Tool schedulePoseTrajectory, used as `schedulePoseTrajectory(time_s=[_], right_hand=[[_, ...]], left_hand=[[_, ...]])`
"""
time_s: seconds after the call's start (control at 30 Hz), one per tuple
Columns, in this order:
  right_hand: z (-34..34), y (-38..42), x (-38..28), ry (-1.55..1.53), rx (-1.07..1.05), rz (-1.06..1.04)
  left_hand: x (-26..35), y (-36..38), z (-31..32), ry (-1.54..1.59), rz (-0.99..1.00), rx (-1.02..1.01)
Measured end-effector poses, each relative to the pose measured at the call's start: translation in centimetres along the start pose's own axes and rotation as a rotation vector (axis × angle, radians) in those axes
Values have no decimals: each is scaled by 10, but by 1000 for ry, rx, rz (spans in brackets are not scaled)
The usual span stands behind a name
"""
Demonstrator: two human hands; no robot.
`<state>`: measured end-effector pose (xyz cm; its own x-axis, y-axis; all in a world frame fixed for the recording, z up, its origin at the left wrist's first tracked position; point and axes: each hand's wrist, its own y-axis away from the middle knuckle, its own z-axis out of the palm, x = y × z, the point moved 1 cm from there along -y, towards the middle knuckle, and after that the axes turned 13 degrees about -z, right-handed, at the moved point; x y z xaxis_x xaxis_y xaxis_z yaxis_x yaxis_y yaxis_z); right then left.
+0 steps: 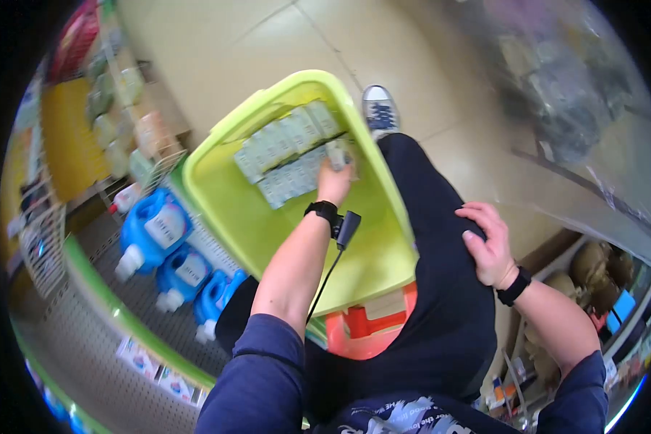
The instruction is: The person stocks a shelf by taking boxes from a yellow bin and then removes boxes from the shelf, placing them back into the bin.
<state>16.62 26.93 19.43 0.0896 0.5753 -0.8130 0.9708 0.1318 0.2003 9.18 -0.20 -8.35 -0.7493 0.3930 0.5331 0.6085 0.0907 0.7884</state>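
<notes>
A yellow-green plastic bin (231, 217) stands before me, with several small pale boxes (289, 137) lined up in two rows inside it. My left hand (335, 179) reaches into the bin with its fingers closed on a small pale box (337, 155) at the right end of the nearer row. My right hand (490, 242) rests on my dark-trousered knee, fingers apart, holding nothing. Both wrists wear black bands, and a small black device with a cable is at the left wrist.
Blue detergent bottles (152, 228) stand on a shelf (108, 304) at the left. A red-orange stool (365, 340) is beneath the bin's near end. My shoe (380, 112) is beyond the bin. Plastic-wrapped goods (571, 108) and a lower shelf with brown items (593, 267) are at the right.
</notes>
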Motion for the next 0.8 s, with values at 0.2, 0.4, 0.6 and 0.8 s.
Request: schedulePoseTrajectory(time_s=[0.2,0.4,0.6,0.8], right_hand=[[20,12,-3,-48,94,-83],[35,6,17,-41,82,-145],[32,1,27,225,30,-154],[30,7,6,303,20,-107]], left_hand=[[92,171,-162,97,330,-195],[88,359,-360,5,659,510],[-2,499,-496,58,310,1278],[-116,513,-555,-227,255,1398]])
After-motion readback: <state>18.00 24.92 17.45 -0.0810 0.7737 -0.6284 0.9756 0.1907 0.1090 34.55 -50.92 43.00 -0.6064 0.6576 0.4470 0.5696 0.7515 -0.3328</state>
